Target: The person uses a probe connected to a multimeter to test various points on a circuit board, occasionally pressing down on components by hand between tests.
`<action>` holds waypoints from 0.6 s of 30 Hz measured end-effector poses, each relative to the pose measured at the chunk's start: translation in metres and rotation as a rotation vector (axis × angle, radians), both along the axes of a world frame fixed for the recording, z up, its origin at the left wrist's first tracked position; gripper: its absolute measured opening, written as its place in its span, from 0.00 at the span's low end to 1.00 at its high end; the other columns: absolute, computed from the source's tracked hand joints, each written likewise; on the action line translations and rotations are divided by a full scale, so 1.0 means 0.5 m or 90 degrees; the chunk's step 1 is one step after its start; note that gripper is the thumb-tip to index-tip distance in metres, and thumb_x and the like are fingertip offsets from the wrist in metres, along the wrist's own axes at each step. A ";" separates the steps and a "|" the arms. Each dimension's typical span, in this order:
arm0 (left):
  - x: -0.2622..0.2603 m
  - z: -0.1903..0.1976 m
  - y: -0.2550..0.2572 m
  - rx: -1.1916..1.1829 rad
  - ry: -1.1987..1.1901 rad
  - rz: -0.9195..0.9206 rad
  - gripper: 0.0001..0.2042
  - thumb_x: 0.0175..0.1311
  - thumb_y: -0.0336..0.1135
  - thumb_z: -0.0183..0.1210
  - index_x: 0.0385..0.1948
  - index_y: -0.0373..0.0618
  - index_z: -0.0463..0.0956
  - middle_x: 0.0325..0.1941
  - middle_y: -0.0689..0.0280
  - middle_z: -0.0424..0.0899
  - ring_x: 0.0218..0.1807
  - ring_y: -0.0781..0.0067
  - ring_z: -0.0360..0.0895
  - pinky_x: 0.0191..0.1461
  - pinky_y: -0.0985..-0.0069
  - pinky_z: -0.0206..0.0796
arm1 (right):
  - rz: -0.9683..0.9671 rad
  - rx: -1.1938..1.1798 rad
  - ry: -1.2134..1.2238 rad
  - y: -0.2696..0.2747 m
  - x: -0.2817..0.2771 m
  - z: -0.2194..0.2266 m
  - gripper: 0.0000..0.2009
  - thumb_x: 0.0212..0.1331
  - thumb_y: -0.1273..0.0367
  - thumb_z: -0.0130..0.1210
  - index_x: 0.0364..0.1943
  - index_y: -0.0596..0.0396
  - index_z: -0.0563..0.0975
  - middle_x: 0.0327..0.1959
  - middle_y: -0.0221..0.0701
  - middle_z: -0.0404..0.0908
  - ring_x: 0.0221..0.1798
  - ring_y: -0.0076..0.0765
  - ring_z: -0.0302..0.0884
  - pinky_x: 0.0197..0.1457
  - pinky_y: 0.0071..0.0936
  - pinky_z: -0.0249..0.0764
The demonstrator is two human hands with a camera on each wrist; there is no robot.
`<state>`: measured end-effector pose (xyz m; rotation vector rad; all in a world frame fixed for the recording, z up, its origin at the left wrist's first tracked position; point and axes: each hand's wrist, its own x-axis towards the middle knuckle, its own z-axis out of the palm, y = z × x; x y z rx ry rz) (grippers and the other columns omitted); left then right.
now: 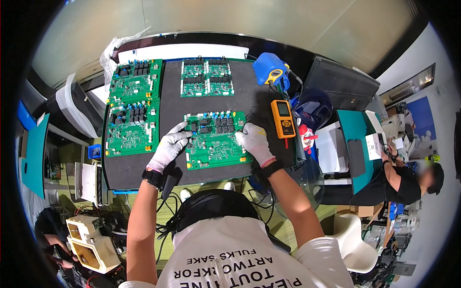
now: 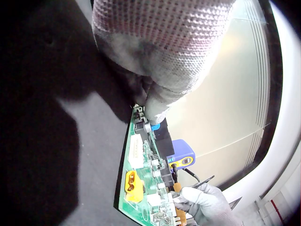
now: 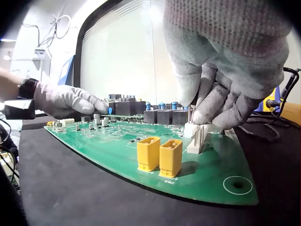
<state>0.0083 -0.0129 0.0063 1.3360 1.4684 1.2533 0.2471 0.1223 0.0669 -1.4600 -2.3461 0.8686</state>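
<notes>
A green circuit board [image 1: 216, 146] with black relays, white sockets and yellow connectors lies on the dark mat before me. My gloved left hand [image 1: 174, 145] pinches its left edge near the upper corner; the left wrist view shows the fingertips right at that edge. At the opposite side, my gloved right hand [image 1: 256, 141] bends its fingers over a white connector [image 3: 192, 130]. Between its thumb and finger sits a thin tool [image 2: 205, 181], dark at its back end, with a slim metal tip just above the connector. The palm hides most of it.
Two large green boards [image 1: 132, 127] lie at the left, and a panel of smaller boards [image 1: 206, 78] at the back. An orange meter [image 1: 283, 119] and a blue soldering station [image 1: 270, 69] stand on the right. Another person [image 1: 401, 180] works at a side table.
</notes>
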 end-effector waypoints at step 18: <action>0.000 -0.005 0.000 0.001 -0.028 0.002 0.14 0.54 0.19 0.50 0.43 0.38 0.75 0.61 0.61 0.62 0.56 0.69 0.66 0.58 0.78 0.57 | 0.058 0.070 -0.028 0.007 0.003 -0.036 0.12 0.44 0.64 0.58 0.26 0.58 0.73 0.24 0.41 0.77 0.31 0.49 0.75 0.35 0.41 0.69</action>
